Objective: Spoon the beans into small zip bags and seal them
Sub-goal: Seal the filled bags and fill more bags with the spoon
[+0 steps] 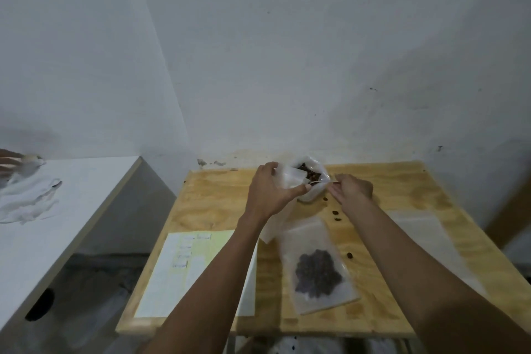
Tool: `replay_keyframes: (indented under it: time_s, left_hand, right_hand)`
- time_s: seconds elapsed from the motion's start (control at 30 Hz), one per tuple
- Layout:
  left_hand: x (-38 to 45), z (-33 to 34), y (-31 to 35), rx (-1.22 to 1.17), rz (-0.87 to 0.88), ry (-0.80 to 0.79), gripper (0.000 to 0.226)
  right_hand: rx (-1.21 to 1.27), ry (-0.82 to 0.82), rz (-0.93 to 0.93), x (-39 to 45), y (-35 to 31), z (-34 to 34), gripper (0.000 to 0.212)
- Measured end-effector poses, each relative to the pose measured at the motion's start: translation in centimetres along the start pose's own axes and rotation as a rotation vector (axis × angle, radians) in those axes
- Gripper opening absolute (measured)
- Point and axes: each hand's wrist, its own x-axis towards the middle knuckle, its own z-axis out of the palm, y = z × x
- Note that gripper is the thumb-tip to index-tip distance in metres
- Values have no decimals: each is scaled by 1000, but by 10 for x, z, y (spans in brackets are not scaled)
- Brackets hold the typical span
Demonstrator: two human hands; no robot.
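- Best to keep the small zip bag (288, 178) mouth wide and low over the bean container (311, 181) while tipping the spoon (321, 181)
- Left hand (271, 190) fingers curled, pinching that bag
- Right hand (353, 190) fingers narrowly pinched on the spoon handle
- Filled bag (316, 267) flat on the worktop (218, 204), loose beans (335, 213) nearby

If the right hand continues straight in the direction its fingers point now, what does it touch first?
Probably the big bag of beans. The right hand holds a spoon aimed left at the bag's open mouth, just beside the left hand. Depth is unclear.
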Motion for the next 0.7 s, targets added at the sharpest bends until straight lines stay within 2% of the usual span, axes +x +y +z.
replay_keyframes:
  time_s: [0.13,0.23,0.37,0.53,0.7]
  left_hand:
    - [11,9,-2,24,9,-29,98]
    - [15,14,-3,47,15,-41,97]
    - [17,16,-6,53,18,-52,96]
    - [18,15,-13,56,23,-47,92]
    - [17,13,-15,73,48,-64,93]
  right_hand:
    - [-109,-2,-66,9,4,10,9]
    - [-293,-5,-193,14,7,16,14]
    - [-564,-21,-489,12,10,18,21]
    - [-581,-73,-682,6,14,19,13]
    - [-721,-60,-856,-1,17,21,10]
